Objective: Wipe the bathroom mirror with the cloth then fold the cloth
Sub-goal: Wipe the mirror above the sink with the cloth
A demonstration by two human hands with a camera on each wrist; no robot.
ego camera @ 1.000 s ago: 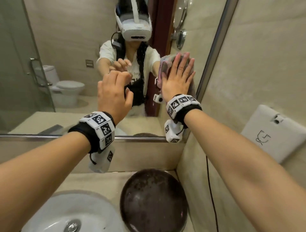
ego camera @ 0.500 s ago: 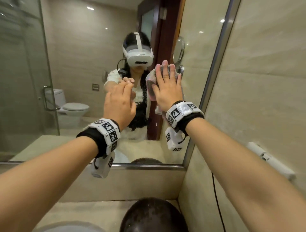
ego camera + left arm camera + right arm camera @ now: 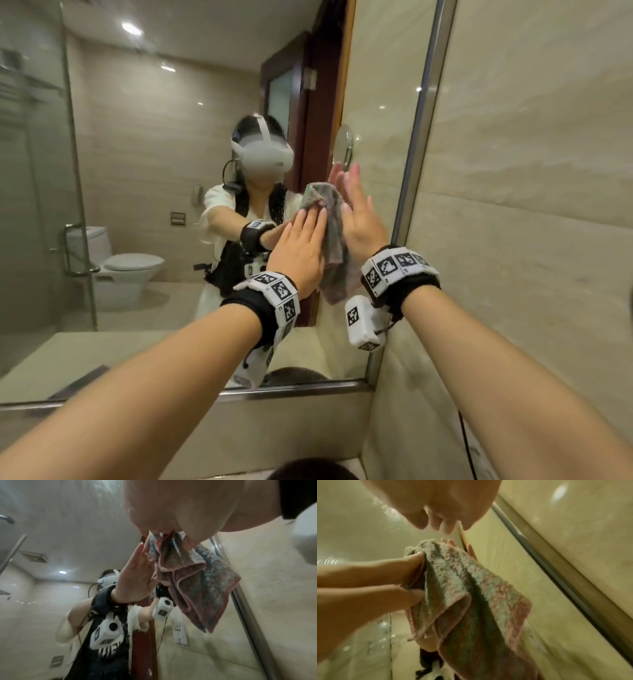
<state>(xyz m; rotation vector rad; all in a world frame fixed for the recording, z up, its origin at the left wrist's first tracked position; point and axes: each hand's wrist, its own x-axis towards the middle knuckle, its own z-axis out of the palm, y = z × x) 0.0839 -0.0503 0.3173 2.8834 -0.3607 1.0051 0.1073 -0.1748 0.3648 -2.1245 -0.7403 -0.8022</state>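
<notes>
The pink-and-grey terry cloth (image 3: 330,236) hangs at the frameless wall mirror (image 3: 154,171), pinched only by the left hand (image 3: 301,250); the right hand (image 3: 359,219), flat and empty, offers no support, so it could slip.

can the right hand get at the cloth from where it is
Probably yes. The right hand is open right beside the cloth, nothing between them. The left hand pinches the cloth's top near the mirror, and the rest hangs free.
</notes>
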